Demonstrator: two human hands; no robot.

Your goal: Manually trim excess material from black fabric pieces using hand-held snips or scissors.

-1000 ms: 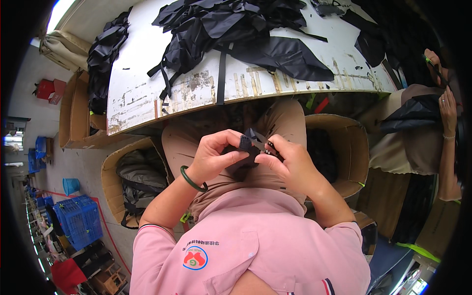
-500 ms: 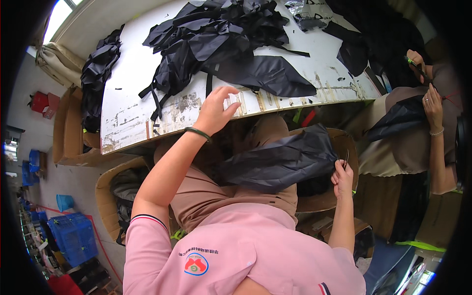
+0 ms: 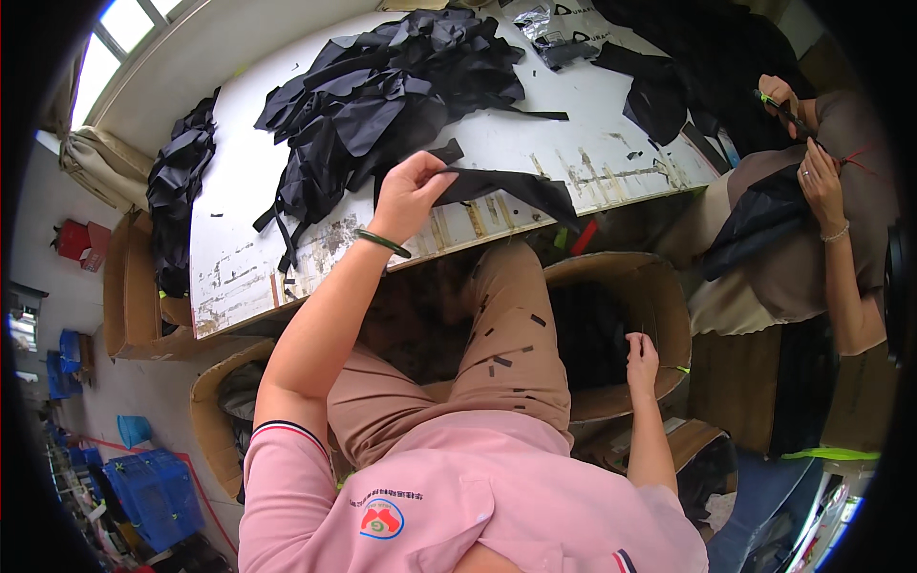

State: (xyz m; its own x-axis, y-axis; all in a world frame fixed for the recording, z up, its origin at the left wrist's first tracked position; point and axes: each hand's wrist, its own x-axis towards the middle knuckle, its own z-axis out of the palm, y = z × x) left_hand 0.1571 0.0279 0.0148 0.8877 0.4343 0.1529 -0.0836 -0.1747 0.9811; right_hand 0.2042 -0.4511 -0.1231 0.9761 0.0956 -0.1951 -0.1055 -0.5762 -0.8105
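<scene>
The person's left grip [image 3: 409,202] is closed over the near end of a black fabric piece [image 3: 511,186], thumb and fingers pinching it above the front part of the white tabletop [image 3: 315,253]. From that grip the piece runs rightward to the tabletop's front edge. A dark green bangle [image 3: 382,243] circles the wrist just behind the left grip.

Straight beyond the left grip lies a crumpled heap of black fabric [image 3: 382,95], with narrow strips trailing to the grip's left. Farther off, beyond and to the right, is a clear plastic packet [image 3: 554,40].

The right grip [image 3: 642,368] is well apart from the left, over a cardboard box [image 3: 671,310] with dark contents; its fingers are curled, but whether they hold anything cannot be told. Between the two grips, small dark scraps [image 3: 501,361] dot the brown trousers [image 3: 458,368].

Right of and beyond the right grip, a co-worker's hands [image 3: 820,186] hold another black cloth [image 3: 755,229].
</scene>
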